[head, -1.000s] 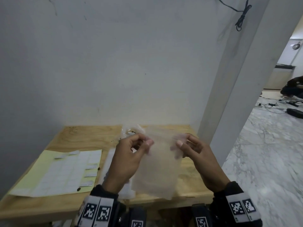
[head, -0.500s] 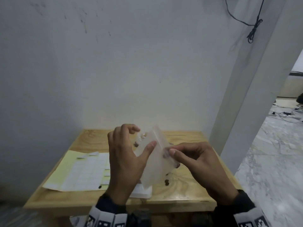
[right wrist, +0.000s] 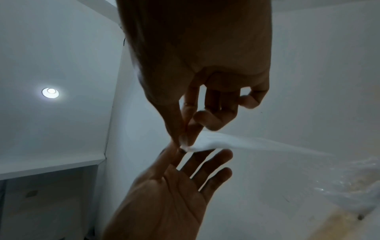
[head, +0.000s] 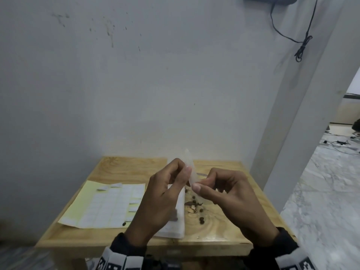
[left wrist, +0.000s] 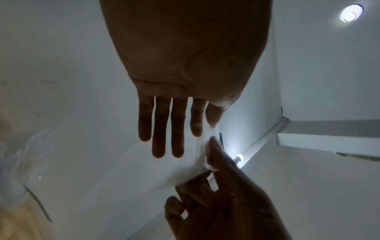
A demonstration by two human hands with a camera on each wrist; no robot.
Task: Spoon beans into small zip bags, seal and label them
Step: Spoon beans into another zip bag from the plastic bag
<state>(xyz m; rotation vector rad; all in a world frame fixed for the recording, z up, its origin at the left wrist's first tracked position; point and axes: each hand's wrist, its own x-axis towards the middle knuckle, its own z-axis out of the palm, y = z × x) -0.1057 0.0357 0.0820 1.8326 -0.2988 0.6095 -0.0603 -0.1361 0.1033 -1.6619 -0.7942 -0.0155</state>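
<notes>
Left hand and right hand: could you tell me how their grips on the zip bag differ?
The left hand keeps its spare fingers straight; the right hand curls them. In the head view the left hand's grip sits higher on the zip bag than the right hand's. Both pinch it between thumb and forefinger.

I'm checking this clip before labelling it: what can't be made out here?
- Zip bag: whether it is empty or its zip is closed; head view sees it edge-on, wrist views are dim.
- Label sheet: print too small, head view.
- Beans: partly behind the right hand.
- White stack under the left hand: mostly covered.
</notes>
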